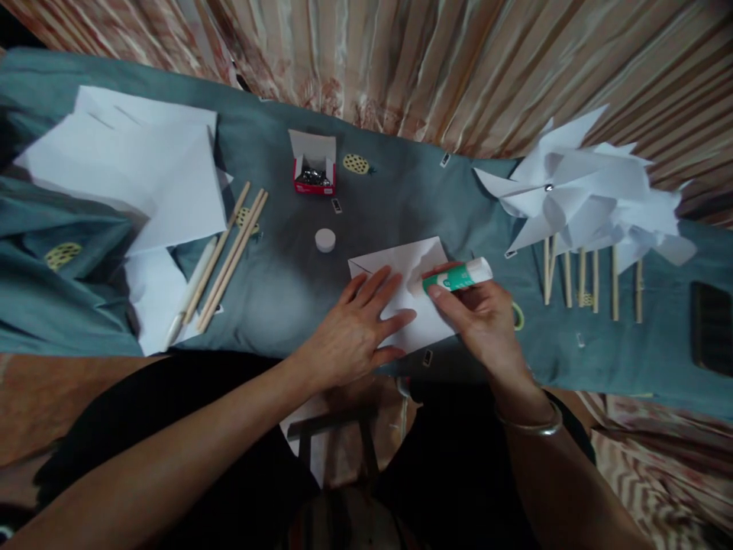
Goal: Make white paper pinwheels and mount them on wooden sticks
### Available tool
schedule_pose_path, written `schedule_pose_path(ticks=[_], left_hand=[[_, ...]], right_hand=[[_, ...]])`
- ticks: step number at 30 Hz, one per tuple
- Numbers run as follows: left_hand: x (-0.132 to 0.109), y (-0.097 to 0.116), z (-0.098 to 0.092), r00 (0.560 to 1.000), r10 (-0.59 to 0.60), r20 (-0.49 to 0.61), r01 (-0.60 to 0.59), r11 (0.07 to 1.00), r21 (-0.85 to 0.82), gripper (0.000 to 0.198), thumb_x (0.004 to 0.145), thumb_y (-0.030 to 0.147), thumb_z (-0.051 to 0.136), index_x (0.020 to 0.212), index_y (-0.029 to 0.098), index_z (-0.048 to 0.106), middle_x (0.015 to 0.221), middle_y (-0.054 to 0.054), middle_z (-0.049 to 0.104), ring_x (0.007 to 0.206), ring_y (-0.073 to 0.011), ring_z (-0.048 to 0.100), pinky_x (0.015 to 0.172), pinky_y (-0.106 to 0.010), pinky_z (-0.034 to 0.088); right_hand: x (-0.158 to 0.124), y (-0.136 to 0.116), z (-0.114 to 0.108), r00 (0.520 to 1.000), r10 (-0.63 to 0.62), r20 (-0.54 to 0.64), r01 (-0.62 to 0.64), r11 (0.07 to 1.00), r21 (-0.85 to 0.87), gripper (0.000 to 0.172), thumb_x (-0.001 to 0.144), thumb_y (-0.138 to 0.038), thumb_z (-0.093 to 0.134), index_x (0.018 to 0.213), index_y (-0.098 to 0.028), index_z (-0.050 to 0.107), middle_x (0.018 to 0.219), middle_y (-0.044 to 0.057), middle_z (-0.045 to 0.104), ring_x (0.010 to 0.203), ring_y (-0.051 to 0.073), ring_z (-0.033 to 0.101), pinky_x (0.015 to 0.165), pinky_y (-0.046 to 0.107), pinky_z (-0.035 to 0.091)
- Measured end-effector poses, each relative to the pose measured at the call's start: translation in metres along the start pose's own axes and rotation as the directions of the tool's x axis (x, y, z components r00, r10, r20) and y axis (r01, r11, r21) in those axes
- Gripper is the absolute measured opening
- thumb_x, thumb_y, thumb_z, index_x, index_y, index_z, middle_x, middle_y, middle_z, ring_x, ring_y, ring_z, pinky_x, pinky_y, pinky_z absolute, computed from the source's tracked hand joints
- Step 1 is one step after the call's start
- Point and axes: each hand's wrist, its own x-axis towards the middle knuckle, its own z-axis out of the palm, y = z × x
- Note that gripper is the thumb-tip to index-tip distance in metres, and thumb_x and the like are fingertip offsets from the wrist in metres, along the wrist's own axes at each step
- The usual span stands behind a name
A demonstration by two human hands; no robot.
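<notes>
A folded piece of white paper (427,325) lies near the front edge of the cloth-covered table. My left hand (358,328) rests flat on its left part with the fingers spread. In my right hand (478,309) is a green and white glue stick (458,276), held at a slant over the paper's right side. Its lower end is close to the paper, but whether it touches cannot be made out. A round white cap (325,241) stands on the cloth, up and left of the paper.
Beyond the cap is an open red box (314,177) of small metal pieces. Wooden sticks (232,260), a pen (192,294) and white paper sheets (149,168) lie left. Paper pinwheels (573,191) on sticks are at right, near a dark phone (710,325). A curtain (401,61) hangs behind.
</notes>
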Motion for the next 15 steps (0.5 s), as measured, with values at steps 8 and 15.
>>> schedule_pose_path(ticks=[8,15], left_hand=[[-0.0007,0.0003,0.0001,1.0,0.009,-0.003,-0.009,1.0,0.002,0.052,0.086,0.047,0.064,0.132,0.024,0.055,0.155,-0.018,0.035,0.147,-0.0402,0.024,0.112,-0.063,0.027],[-0.001,-0.0004,0.0012,0.999,0.027,-0.027,-0.027,1.0,0.004,0.052,0.087,0.047,0.064,0.132,0.023,0.055,0.154,-0.018,0.037,0.146,-0.0399,0.025,0.112,-0.064,0.029]], right_hand=[[-0.0037,0.0049,-0.0003,0.988,-0.146,0.044,0.152,0.95,-0.272,0.021,0.083,-0.037,0.07,0.098,-0.023,0.065,0.099,0.005,0.073,0.093,0.021,0.069,0.089,0.039,0.054],[-0.006,0.0031,0.0025,0.979,-0.198,0.055,0.202,0.877,-0.437,0.023,0.085,-0.039,0.068,0.1,-0.023,0.065,0.097,0.004,0.074,0.09,0.023,0.07,0.086,0.041,0.055]])
